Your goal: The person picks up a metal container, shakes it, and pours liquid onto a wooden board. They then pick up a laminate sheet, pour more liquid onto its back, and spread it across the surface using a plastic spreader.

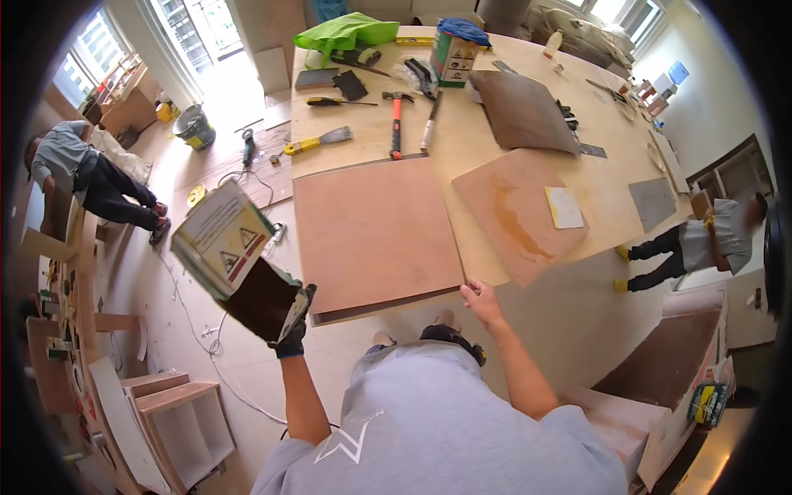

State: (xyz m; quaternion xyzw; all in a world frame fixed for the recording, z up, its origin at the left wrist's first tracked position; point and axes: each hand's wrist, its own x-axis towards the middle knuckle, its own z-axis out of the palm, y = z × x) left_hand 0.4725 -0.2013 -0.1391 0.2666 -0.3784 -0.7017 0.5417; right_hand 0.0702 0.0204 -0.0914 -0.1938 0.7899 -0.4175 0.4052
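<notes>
My left hand, in a dark glove, is closed on a large rectangular metal can with warning labels. The can is tilted, and brown stains its lower part. Bare, my right hand pinches the near right corner of a square reddish-brown board at the table's front edge. Under that board, a second dark edge shows. To its right lies another board bearing a smear of amber glue and a pale square pad.
On the wooden table lie a hammer, a yellow-handled scraper, a screwdriver, a brown sheet and another can. One person works at left; another stands at right. Cables cross the floor.
</notes>
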